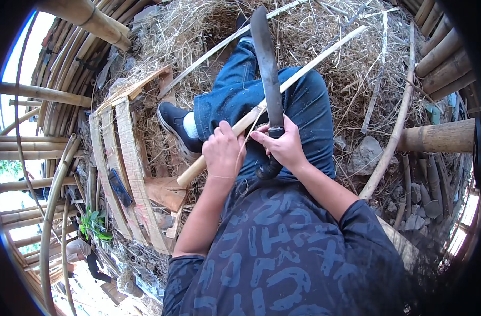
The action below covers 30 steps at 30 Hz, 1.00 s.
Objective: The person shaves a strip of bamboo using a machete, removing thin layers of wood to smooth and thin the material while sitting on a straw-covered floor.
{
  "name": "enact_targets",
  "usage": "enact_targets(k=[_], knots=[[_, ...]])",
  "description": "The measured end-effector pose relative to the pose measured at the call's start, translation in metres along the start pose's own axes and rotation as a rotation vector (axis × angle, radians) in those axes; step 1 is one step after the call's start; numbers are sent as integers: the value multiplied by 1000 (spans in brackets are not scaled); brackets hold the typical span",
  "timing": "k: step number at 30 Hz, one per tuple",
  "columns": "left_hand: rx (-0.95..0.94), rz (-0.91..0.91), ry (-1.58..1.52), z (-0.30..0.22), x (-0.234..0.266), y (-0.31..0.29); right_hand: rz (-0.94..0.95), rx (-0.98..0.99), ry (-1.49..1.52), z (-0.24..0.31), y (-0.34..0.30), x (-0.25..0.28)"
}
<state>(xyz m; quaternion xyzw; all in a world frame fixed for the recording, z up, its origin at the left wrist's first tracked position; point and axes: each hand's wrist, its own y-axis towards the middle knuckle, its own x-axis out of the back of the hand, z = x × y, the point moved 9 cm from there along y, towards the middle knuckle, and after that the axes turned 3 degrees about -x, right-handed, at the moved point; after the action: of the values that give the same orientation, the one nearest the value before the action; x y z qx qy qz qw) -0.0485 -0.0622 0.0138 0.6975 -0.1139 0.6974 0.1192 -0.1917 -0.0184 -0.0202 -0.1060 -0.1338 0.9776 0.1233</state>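
"What are the hands gripping?"

"The left hand point(223, 151) is closed around a long, pale stick point(322, 59); the right hand point(287, 145) grasps the dark, rounded handle point(269, 168) of a big knife point(267, 58)."

"Where is the stick?"

"Slanting over the legs, passing beneath the broad, dull metal blade point(273, 100), with a thin, curved shaving point(253, 125) by the fingers."

"And around them?"

"Blue denim jeans point(314, 110) flecked with chips, then dry, tangled straw point(351, 97). Flat, rough boards point(130, 142) lie left; right, a jagged grey rock point(366, 156) and a round bamboo pole point(440, 137)."
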Motion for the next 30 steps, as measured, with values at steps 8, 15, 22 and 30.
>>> enact_targets(k=[8, 15, 22, 30], knots=[[11, 10, -46, 2, -3, -8, -79, -12, 231, -15, 9, 5], [30, -1, -11, 7, 1, -7, -24, -107, 207, -18, 10, 5], [2, -13, 1, 1, 0, -11, -29, -116, 274, -23, 9, -4], [-6, 4, 10, -5, 2, -11, -61, -111, 218, -23, 5, 0]])
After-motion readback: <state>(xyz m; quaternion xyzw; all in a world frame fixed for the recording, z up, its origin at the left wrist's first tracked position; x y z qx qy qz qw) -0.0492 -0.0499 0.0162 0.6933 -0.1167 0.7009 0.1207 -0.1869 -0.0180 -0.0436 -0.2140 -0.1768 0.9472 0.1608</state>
